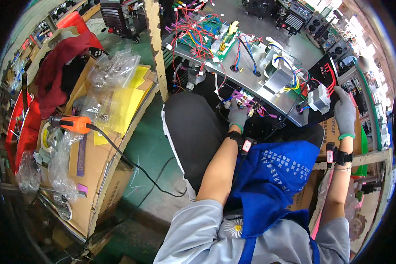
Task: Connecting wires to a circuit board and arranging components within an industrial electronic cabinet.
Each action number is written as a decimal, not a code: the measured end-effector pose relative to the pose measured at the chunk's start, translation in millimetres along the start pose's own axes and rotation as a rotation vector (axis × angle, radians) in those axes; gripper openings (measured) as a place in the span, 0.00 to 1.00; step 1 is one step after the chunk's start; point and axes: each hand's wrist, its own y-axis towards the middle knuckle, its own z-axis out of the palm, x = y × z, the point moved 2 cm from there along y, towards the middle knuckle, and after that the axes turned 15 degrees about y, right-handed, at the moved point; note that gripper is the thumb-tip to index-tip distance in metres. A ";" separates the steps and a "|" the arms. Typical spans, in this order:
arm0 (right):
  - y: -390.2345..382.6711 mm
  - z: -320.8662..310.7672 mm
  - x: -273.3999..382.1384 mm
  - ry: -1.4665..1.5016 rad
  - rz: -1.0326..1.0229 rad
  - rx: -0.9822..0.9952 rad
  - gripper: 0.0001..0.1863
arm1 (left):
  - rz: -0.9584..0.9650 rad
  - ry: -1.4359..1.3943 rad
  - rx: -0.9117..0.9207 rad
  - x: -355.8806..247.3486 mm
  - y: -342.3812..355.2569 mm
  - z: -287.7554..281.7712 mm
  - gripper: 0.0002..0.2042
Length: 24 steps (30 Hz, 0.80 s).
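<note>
While both hands are gloved in grey, they work at opposite ends of the metal chassis panel (251,79). Left hand (238,115) sits at the panel's near edge, fingers curled around the purple connector bundle (246,100), forearm bare and angled up from the lap. Right hand (345,112) reaches to the panel's right end, fingers pressed on the white transformer block (319,99), arm nearly straight. Green circuit board (202,37) sits at the panel's far left end. Way left of the panel, an orange power screwdriver (72,123) lies on the cardboard-covered desk (92,176).
</note>
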 end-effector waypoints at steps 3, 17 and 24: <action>-4.6 -5.8 -6.6 -0.033 0.003 -0.054 0.22 | 0.048 0.066 -0.080 -20.7 -14.5 -4.0 0.31; -12.2 2.2 -0.1 -0.006 -0.003 -0.219 0.22 | 0.029 0.201 -0.164 -26.8 -11.7 -39.4 0.18; -9.6 -1.4 12.6 0.015 0.088 -0.194 0.24 | -0.084 0.259 -0.236 -26.3 -12.4 -40.9 0.14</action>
